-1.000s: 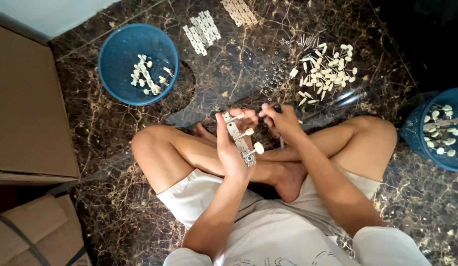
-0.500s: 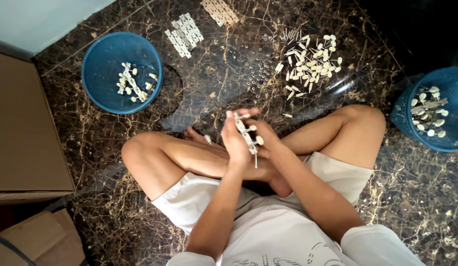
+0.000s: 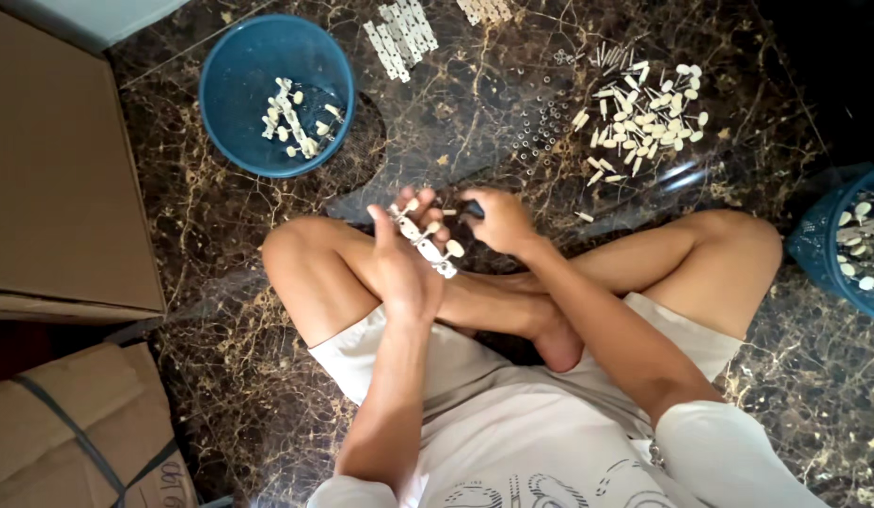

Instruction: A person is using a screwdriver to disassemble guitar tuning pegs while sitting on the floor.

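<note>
Since half a second back: right hand (image 3: 498, 221) has pulled off the strip toward 3 o'clock, now just beside it with a gap; before, both hands were bunched on it. Strip tilt about the same.

Left hand (image 3: 409, 268) is closed around the tuner strip (image 3: 426, 243), a pale plate with cream knobs, held above the crossed legs. Long axis runs 10-to-4 o'clock: far end points at 10 by the fingertips, near end with a knob sticks out at 4 past the thumb side. The strip lies across the fingers, its middle pinched, both ends proud of the grip.

Right hand is curled, fingers together on a small dark object; can't tell what it is or how firmly it is gripped.

Further out on the marble floor (image 3: 456, 132): cluster of small metal bushings (image 3: 540, 132) at 12, pile of loose cream knobs (image 3: 644, 118) at 1, blue bowl (image 3: 232, 75) with a few finished parts at 10, rows of pale plates (image 3: 399, 33) at 12 far edge. Second blue bowl (image 3: 823, 240) at 3, cardboard box (image 3: 61, 179) at 9.
</note>
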